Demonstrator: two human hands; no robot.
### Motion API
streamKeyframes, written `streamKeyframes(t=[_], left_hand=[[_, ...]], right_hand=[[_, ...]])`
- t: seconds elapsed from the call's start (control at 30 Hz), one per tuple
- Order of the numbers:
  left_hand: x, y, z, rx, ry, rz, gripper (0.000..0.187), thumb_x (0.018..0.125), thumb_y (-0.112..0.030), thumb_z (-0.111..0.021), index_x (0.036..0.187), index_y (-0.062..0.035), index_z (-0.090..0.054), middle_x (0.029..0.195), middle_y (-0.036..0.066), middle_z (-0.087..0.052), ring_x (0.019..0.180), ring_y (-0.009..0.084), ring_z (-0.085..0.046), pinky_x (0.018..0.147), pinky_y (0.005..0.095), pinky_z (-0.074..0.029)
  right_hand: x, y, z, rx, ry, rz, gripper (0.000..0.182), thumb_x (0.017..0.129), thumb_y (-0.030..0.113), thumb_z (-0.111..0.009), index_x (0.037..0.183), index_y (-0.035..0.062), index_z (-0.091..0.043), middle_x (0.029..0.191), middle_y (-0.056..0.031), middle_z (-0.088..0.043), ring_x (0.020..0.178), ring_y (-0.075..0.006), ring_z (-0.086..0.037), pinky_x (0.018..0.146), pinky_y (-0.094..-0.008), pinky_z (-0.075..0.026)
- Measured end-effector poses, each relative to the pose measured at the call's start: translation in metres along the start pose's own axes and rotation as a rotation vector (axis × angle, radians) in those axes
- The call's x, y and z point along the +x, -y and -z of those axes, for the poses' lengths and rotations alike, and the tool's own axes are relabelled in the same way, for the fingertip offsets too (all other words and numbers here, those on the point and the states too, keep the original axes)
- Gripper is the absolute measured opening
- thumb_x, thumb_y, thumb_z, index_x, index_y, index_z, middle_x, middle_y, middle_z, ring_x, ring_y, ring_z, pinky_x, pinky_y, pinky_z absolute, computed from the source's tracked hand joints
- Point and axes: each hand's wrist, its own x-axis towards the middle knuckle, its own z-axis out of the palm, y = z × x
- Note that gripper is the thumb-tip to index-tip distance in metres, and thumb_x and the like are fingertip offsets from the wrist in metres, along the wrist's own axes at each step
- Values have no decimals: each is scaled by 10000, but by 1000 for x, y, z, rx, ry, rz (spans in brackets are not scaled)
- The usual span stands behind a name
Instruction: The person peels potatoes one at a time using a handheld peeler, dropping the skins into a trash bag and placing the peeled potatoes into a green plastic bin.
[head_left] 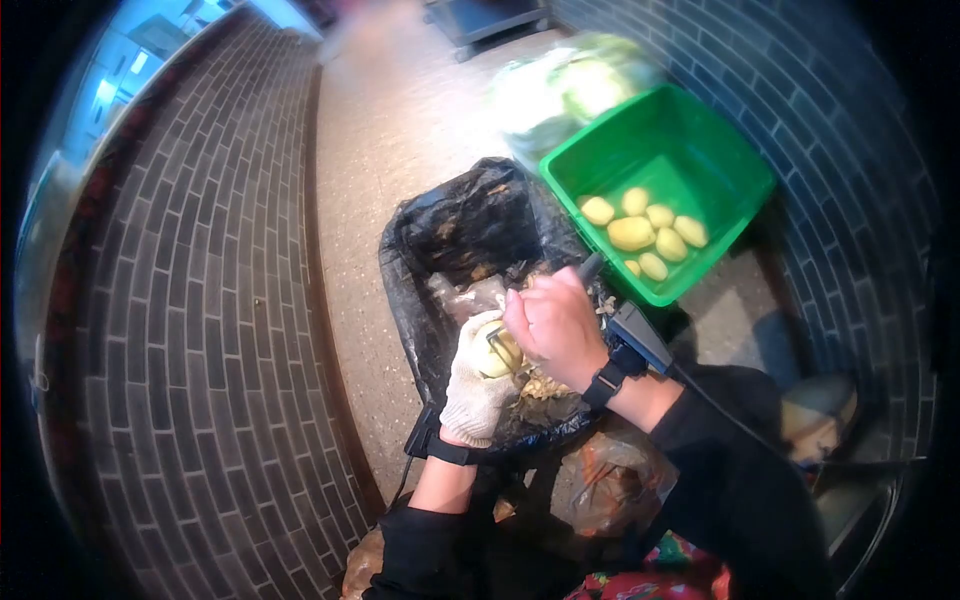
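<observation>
My left hand (470, 390), in a white knit glove, is closed around a partly peeled potato (495, 358). My bare right hand (555, 325) grips a peeler (591, 268); its dark handle sticks out past the fist, and its metal head lies against the potato. Both hands are over a bin lined with a black plastic bag (405, 300). Peelings (548, 398) lie inside the bag beneath my hands. To the upper right, several peeled yellow potatoes (632, 233) rest in a green plastic crate (735, 180).
Behind the crate sits a pale green, blurred bundle (580, 85). A dark wheeled platform (490, 22) stands farther off on the speckled floor (400, 100). Brick-tiled walls rise at left (200, 300) and right. A clear plastic bag (615, 480) lies close to my body.
</observation>
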Motion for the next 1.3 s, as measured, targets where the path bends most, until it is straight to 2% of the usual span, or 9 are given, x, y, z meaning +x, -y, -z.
streamKeyframes(t=[0.13, 0.37, 0.53, 0.73, 0.97, 1.07, 1.13, 1.23, 1.3], left_hand=[[-10, -35, -8, 66, -18, 19, 734, 647, 88, -734, 1325, -88, -514, 1239, 44, -585, 1121, 157, -567, 986, 288, -462], [-4, -24, 2, 153, -48, 68, 707, 661, 81, -684, 1326, -71, -498, 1192, 67, -598, 1066, 159, -577, 956, 283, -471], [-5, -14, 4, 147, 14, 158, 687, 654, 79, -667, 1308, -72, -520, 1121, 75, -635, 1023, 165, -596, 917, 299, -487], [-8, -7, 5, 211, 26, 216, 659, 653, 28, -685, 1289, -61, -536, 1063, 102, -658, 994, 188, -621, 895, 310, -495], [-5, -7, 7, 237, 22, 257, 637, 657, 9, -692, 1274, -53, -548, 1022, 112, -673, 951, 216, -646, 864, 316, -508], [-10, -13, 4, 254, 71, 247, 628, 655, 32, -677, 1264, -55, -553, 1021, 73, -660, 941, 183, -628, 858, 296, -505], [-15, -40, -7, 11, 186, 210, 631, 643, 73, -648, 1254, -62, -559, 1018, 22, -632, 940, 146, -599, 851, 276, -500], [-10, -35, 2, 65, 135, 280, 653, 629, 106, -623, 1255, -72, -558, 1019, -13, -603, 950, 125, -573, 846, 258, -493], [-8, -33, 5, 37, 91, 327, 664, 620, 114, -620, 1256, -65, -554, 1024, 8, -617, 957, 132, -581, 850, 259, -492]], right_hand=[[7, -42, -4, -367, -21, -49, 393, 892, 169, -603, 506, 100, -591, 546, -63, -604, 616, -255, -578, 709, -419, -410], [11, -12, 7, -108, 22, 46, 403, 930, 176, -556, 537, 91, -569, 574, -62, -585, 646, -264, -551, 701, -412, -390], [3, -5, -4, -84, -2, 223, 356, 860, 131, -654, 521, 101, -553, 562, -14, -572, 632, -201, -546, 688, -372, -402], [4, -16, 0, -164, -14, 167, 363, 861, 131, -647, 513, 105, -549, 563, -18, -572, 635, -208, -548, 689, -378, -402], [-3, -8, -6, -55, 21, 205, 360, 860, 139, -647, 513, 102, -559, 563, -25, -573, 635, -220, -555, 694, -381, -404], [-5, -39, -10, -168, 27, 180, 359, 867, 147, -638, 518, 95, -570, 555, -41, -578, 631, -229, -560, 698, -390, -406], [-5, -56, -12, -417, 64, 112, 369, 881, 158, -622, 520, 90, -580, 547, -59, -584, 628, -240, -562, 702, -403, -406], [5, -34, -1, -328, 43, 97, 357, 856, 183, -625, 508, 106, -619, 553, -58, -630, 629, -220, -589, 714, -406, -427], [5, -18, 4, -268, 73, 95, 370, 898, 174, -605, 538, 89, -595, 559, -60, -594, 624, -239, -559, 697, -403, -400]])
